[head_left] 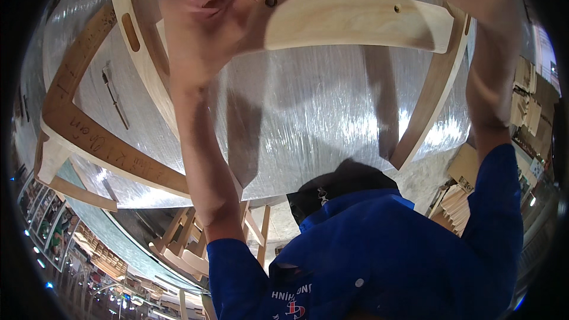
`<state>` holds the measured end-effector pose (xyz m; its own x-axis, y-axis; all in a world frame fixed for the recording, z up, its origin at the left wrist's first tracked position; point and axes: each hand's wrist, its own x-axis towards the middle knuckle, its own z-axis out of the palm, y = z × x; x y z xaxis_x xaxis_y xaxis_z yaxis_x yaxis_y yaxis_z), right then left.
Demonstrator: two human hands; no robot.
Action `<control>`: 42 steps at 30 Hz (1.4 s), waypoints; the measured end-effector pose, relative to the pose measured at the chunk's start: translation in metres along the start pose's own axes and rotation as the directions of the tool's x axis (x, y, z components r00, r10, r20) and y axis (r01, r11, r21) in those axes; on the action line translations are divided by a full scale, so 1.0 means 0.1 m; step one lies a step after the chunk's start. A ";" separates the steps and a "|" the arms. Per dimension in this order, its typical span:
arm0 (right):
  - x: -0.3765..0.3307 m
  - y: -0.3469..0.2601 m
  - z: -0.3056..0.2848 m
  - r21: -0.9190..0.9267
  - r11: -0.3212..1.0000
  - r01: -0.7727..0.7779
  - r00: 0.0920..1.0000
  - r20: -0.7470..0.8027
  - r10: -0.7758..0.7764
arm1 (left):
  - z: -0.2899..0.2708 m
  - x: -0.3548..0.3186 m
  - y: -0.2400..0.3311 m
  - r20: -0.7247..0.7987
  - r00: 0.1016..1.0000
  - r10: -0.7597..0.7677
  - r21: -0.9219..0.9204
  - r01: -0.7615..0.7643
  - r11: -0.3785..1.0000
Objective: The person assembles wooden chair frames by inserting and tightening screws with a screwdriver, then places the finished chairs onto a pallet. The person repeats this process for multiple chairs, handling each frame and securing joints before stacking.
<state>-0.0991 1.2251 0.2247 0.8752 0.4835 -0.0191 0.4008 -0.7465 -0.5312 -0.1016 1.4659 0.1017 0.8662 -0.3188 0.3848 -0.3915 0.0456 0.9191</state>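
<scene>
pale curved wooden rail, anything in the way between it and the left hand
Nothing visible stands between the left hand and the pale curved wooden rail: the hand overlaps the rail's left part in view, close to a dark hole. Whether they touch can't be told.

Worktop (pixel 314 124) bright; hard white glare at right and lower left. Left hand (pixel 207 24) shades the curved wooden rail (pixel 349 21); broad shadows below it. Right forearm (pixel 491 59) soft, blurred high up. Fisheye bends edges; rim black. Background dim, indistinct, lamp specks (pixel 49 285) lower left.
</scene>
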 end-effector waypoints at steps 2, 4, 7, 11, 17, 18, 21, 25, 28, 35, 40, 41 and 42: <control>-0.05 0.03 -0.04 -0.017 1.000 -0.008 1.000 0.013 0.008 | -0.03 0.04 0.02 0.085 0.995 -0.043 -0.041 0.046 0.998; -0.09 0.06 -0.08 -0.030 1.000 -0.009 1.000 0.027 0.010 | -0.05 0.07 0.03 0.150 0.986 -0.069 -0.063 0.080 0.995; -0.11 0.09 -0.13 -0.048 0.999 -0.009 0.999 0.036 0.011 | -0.11 0.06 0.02 0.177 0.980 -0.094 -0.063 0.107 0.992; -0.14 0.09 -0.19 -0.072 0.997 -0.021 0.999 0.040 0.023 | -0.04 0.05 0.04 0.120 0.989 -0.083 -0.166 0.103 0.981; -0.13 0.12 -0.25 -0.089 0.996 -0.016 0.998 0.065 0.022 | 0.02 0.04 0.13 -0.055 0.997 -0.052 -0.030 0.051 0.998; -0.12 0.10 -0.28 -0.091 0.996 -0.010 0.998 0.064 0.016 | 0.01 0.04 0.14 -0.079 0.997 -0.002 0.054 0.006 0.999; -0.14 0.10 -0.32 -0.112 0.993 -0.023 0.998 0.062 0.030 | 0.00 0.11 0.11 -0.080 0.990 0.119 -0.031 -0.122 0.992; -0.11 0.13 -0.32 -0.115 0.993 -0.015 0.997 0.067 0.023 | -0.01 0.11 0.12 -0.001 0.997 0.079 -0.071 -0.079 0.994; -0.11 0.14 -0.38 -0.134 0.991 -0.022 0.997 0.065 0.031 | -0.03 0.14 0.12 0.084 0.994 0.069 -0.062 -0.064 0.996; -0.05 0.13 -0.39 -0.154 0.988 -0.021 0.996 0.081 0.034 | 0.09 0.10 0.22 -0.132 0.990 0.047 -0.078 -0.058 0.995; -0.01 0.10 -0.33 -0.159 0.987 -0.001 0.996 0.090 0.016 | 0.01 0.11 0.15 -0.065 0.993 0.099 0.011 -0.099 0.995; 0.03 0.09 -0.37 -0.160 0.987 0.013 0.996 0.089 0.001 | -0.02 0.13 0.15 -0.006 0.994 0.108 -0.035 -0.108 0.994; 0.04 0.13 -0.37 -0.160 0.987 0.006 0.996 0.091 0.009 | 0.05 0.24 0.24 -0.162 0.962 -0.218 -0.244 0.175 0.954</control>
<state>-0.0802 1.2005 0.2486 0.8504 0.5165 -0.1005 0.4443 -0.8072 -0.3885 -0.0919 1.4551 0.1320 0.9693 -0.1638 0.1833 -0.1454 0.2190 0.9648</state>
